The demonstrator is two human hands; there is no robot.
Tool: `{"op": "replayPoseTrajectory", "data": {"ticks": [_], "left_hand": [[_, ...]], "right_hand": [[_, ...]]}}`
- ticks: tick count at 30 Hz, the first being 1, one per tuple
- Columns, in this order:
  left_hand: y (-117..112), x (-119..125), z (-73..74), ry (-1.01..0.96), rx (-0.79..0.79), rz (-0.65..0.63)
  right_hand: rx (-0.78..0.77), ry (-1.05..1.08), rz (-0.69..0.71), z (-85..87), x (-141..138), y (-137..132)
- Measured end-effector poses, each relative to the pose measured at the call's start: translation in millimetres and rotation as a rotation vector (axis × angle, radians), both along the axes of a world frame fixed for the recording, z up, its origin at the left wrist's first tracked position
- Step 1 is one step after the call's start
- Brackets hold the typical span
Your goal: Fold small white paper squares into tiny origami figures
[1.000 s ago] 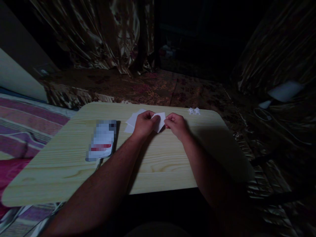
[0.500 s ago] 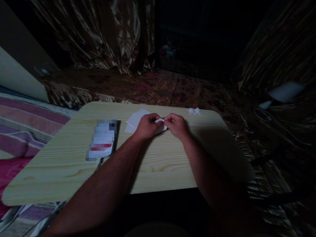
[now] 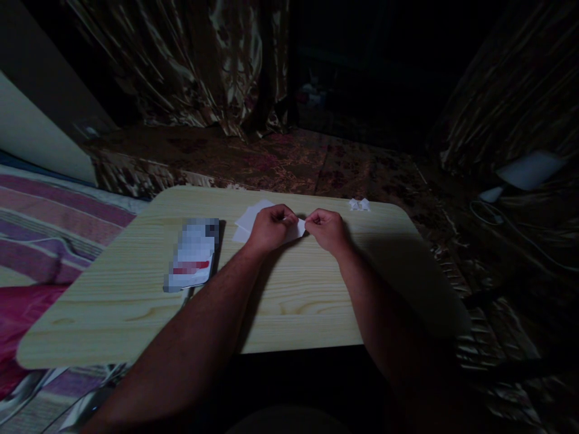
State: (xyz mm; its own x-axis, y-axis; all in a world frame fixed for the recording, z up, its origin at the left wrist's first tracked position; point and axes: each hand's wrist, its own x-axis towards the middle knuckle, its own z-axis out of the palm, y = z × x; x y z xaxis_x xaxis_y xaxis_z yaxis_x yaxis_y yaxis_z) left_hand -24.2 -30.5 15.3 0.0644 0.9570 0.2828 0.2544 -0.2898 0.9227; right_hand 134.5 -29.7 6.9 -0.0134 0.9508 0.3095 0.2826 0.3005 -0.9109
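Observation:
My left hand (image 3: 273, 226) is closed on a small piece of white paper (image 3: 296, 229), whose pointed end sticks out to the right. At that point, my right hand (image 3: 325, 228) has its fingers pinched together at the paper's tip. Both hands are just above the far half of the wood-grain table (image 3: 294, 307). White paper sheets (image 3: 248, 219) lie partly under and behind my left hand. Two small folded white paper pieces (image 3: 359, 205) stand side by side near the table's far edge, to the right of my hands.
A phone (image 3: 194, 253), blurred by pixelation, lies left of my left forearm with a cable below it. A striped bedcover (image 3: 40, 223) is at the left. A lamp (image 3: 529, 172) with a cord is at the right. Patterned curtains (image 3: 226, 66) hang behind.
My fingers have moved slightly apart, so more of the paper's pointed end shows between my hands. The whole view has shifted a little.

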Motion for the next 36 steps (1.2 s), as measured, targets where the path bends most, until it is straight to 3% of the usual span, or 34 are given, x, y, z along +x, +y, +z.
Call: {"op": "replayPoseTrajectory", "data": {"ticks": [6, 11, 17, 23, 30, 36], "left_hand": [[4, -2, -2.1, -0.059, -0.030, 0.012], [12, -11, -4.8, -0.231, -0.079, 0.072], [9, -5, -4.2, -0.295, -0.081, 0.020], [4, 2, -3.4, -0.258, -0.080, -0.014], [1, 4, -8.3, -0.051, -0.081, -0.110], [0, 7, -11.1, 0.013, -0.033, -0.146]], "right_hand": [[0.005, 0.003, -0.019, 0.0, 4, 2], [0.031, 0.077, -0.047, 1.4, 13, 4], [-0.085, 0.195, 0.086, 8.1, 7, -1], [-0.007, 0.219, 0.076, 2.8, 4, 2], [0.050, 0.165, -0.006, -2.0, 5, 7], [0.057, 0.040, 0.047, -0.6, 3, 2]]}}
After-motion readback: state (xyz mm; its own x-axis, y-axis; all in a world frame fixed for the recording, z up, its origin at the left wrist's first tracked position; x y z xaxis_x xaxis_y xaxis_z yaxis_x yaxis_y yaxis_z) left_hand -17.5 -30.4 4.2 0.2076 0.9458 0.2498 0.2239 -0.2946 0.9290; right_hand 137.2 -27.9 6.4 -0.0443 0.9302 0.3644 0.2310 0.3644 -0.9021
